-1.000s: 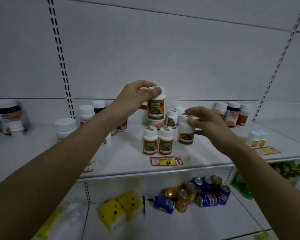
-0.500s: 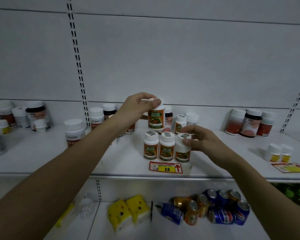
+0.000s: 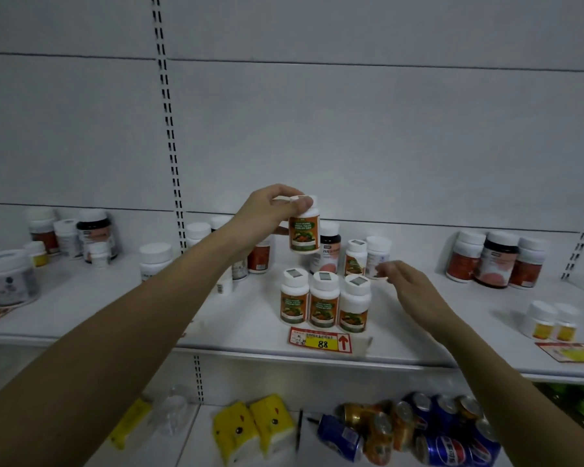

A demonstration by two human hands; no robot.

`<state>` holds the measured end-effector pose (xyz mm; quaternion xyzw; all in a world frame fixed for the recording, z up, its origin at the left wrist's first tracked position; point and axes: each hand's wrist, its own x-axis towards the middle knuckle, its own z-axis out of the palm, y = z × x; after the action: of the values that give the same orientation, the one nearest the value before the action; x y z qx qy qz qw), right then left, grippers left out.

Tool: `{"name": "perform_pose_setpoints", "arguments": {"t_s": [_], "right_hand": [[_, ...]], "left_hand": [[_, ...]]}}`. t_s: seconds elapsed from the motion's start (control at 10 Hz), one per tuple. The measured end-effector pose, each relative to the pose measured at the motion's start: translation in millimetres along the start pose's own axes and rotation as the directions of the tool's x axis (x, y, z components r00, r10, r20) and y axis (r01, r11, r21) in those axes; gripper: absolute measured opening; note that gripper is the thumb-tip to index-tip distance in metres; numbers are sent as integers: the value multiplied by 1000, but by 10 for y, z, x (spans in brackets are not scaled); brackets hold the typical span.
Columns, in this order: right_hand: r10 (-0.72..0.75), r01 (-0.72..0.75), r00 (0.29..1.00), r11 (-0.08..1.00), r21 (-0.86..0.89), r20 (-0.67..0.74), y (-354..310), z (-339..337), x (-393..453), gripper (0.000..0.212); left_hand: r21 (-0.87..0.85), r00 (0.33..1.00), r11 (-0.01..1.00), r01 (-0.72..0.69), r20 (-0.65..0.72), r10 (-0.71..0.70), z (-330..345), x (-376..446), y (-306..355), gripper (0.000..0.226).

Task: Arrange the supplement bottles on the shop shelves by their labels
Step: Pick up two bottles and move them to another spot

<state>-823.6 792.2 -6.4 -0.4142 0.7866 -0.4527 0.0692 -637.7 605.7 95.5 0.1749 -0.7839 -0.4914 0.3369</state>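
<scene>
On the white shelf (image 3: 115, 318), three orange-label bottles (image 3: 322, 303) stand in a row above the price tag (image 3: 321, 340); left hand (image 3: 267, 217) pinches a fourth bottle (image 3: 304, 230) aloft by its cap, right hand (image 3: 408, 288) hovering spread and empty, likely setting it down alongside next.

Five orange-label bottles (image 3: 294, 300), two yellow-label bottles (image 3: 540, 321), two yellow packs (image 3: 236, 429), two price tags (image 3: 321, 340)

Three bottles (image 3: 324, 303) stand abreast on the shelf (image 3: 250, 335) behind the price tag (image 3: 321, 340) — a fourth bottle (image 3: 304, 232) held above them — cans (image 3: 408, 429) below.
</scene>
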Motion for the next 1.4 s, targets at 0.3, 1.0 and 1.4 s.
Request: {"name": "perform_pose_setpoints", "arguments": {"t_s": [0.3, 1.0, 1.4], "right_hand": [[67, -45, 998, 847, -530, 23, 364, 97, 102, 39], [87, -68, 996, 871, -487, 17, 468, 108, 150, 38], [69, -53, 997, 873, -486, 15, 498, 115, 154, 39]], "left_hand": [[80, 983, 984, 157, 78, -163, 25, 117, -268, 32], [163, 822, 871, 463, 288, -491, 38, 153, -596, 23], [132, 864, 893, 430, 228, -450, 105, 50, -662, 28]]}}
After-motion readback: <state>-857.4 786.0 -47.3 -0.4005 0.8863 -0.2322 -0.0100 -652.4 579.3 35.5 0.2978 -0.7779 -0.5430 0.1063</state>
